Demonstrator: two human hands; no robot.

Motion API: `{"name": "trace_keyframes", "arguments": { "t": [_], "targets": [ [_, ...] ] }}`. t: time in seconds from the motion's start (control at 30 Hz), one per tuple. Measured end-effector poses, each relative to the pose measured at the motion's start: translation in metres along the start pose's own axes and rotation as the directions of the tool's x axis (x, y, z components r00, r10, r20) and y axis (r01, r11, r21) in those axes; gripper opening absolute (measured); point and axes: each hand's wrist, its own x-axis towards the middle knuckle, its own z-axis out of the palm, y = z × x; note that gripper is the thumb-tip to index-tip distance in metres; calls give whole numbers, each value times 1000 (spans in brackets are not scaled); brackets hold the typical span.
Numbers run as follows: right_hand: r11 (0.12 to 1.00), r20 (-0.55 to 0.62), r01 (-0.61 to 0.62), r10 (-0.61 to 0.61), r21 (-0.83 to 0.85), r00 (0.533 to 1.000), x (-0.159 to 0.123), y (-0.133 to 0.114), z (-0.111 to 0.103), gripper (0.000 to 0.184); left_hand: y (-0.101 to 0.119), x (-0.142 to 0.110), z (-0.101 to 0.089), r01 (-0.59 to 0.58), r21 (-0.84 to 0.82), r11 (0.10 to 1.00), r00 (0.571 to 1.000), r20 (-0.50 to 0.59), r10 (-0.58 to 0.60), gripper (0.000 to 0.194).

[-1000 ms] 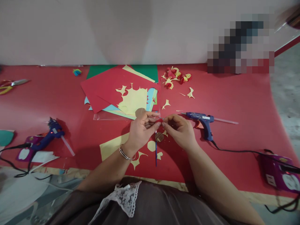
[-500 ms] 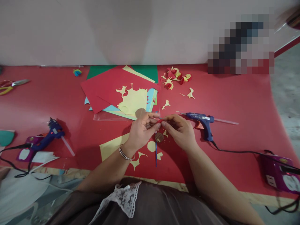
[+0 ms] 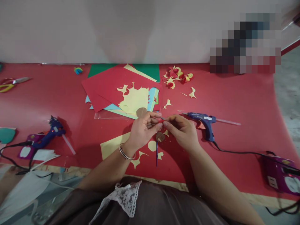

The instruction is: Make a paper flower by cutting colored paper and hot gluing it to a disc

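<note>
Between the fingertips of both hands is a small piece of red paper (image 3: 160, 122), mostly covered by the fingers. My left hand (image 3: 144, 128) pinches it from one side, and a bracelet (image 3: 125, 152) circles that wrist. From the other side my right hand (image 3: 182, 129) pinches the same piece, thumb and forefinger together. Just below the fingers lie a brown round disc (image 3: 160, 137), a pale yellow paper circle (image 3: 152, 145) and a thin blue stick (image 3: 157, 156). Yellow paper scraps (image 3: 140, 160) are scattered around them.
Coloured paper sheets (image 3: 103, 84) are stacked behind my hands, with red and yellow paper pieces (image 3: 175, 75) to their right. One glue gun (image 3: 205, 122) lies right, its cord leading to a purple box (image 3: 278, 172). Another glue gun (image 3: 52, 132) and scissors (image 3: 14, 82) are left.
My view has shifted slightly. Both hands keep their pinch on the red paper, with hardly any movement of the fingers.
</note>
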Motion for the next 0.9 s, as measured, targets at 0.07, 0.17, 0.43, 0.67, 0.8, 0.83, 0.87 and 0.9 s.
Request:
{"name": "trace_keyframes", "arguments": {
  "t": [0.07,0.17,0.43,0.67,0.8,0.83,0.87,0.9],
  "targets": [
    [1000,-1,-7,7,10,1000,0,-1,0,31,1,0,0,-10,35,999,1000,-13,10,35],
    [1000,7,-11,10,28,1000,-1,-2,0,32,4,0,0,-11,87,996,1000,-1,11,40],
    [998,25,-20,19,59,1000,-1,-1,1,30,6,-2,-1,-32,99,995,999,44,28,38],
    [995,31,-29,26,96,999,-1,-2,2,30,6,-2,-1,-91,138,986,995,60,83,28],
    [994,25,-41,38,104,999,0,-1,1,31,8,-2,-3,-104,186,977,993,71,92,24],
    [993,25,-44,41,105,999,0,0,0,31,9,-2,-4,-99,185,978,993,83,85,24],
    [993,23,-47,44,105,999,0,0,0,31,10,-1,-5,-87,176,980,992,101,70,25],
    [993,21,-47,45,105,999,0,1,0,31,11,-1,-7,-74,161,984,991,121,55,27]
  ]
}}
